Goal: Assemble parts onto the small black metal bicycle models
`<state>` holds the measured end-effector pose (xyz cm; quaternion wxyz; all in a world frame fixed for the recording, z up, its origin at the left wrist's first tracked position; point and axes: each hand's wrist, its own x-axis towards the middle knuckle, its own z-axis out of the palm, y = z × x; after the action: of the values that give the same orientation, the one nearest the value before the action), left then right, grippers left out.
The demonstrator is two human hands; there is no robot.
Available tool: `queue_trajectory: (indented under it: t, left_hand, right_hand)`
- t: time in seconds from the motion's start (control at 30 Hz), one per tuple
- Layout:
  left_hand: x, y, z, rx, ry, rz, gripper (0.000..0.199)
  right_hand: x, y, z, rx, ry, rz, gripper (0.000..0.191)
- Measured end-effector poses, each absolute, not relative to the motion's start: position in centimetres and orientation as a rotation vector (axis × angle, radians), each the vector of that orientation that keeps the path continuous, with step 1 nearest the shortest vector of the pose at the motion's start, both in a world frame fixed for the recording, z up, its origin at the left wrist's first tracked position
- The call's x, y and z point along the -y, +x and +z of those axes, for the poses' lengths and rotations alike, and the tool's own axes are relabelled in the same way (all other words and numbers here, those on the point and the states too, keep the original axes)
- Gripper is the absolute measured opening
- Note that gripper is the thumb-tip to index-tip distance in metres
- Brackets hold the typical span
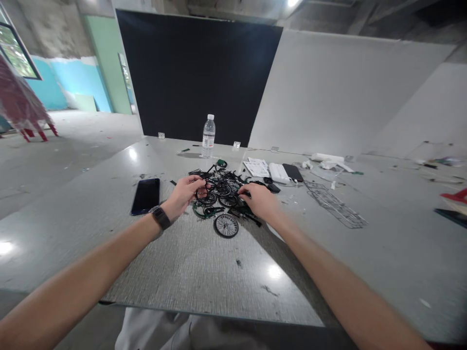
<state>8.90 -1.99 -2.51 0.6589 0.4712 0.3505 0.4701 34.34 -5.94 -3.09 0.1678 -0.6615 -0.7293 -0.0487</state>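
Note:
Dark miniature bicycle parts lie in a heap at the middle of the table, with several small spoked wheels among them. One spoked wheel rests flat at the heap's near edge. On the heap's left side, my left hand, with a dark watch on its wrist, has its thumb and fingers closed round a thin black part. My right hand is at the heap's right side with its fingers pinched together; what they hold, if anything, is too small to tell.
A dark phone lies left of my left hand. Behind the heap stands a water bottle. Printed sheets, a white box and a black device are at the right, near a grey parts frame.

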Motion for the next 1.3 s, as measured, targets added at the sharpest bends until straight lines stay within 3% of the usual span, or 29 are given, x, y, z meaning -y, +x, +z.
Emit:
queue_trajectory:
  t: [1.3]
  left_hand:
    - [2.3,9.0,-2.3,-0.792,1.042,1.070,0.012]
  right_hand:
    - [5.8,34.5,-3.1,1.984,-1.861,-0.078,0.018]
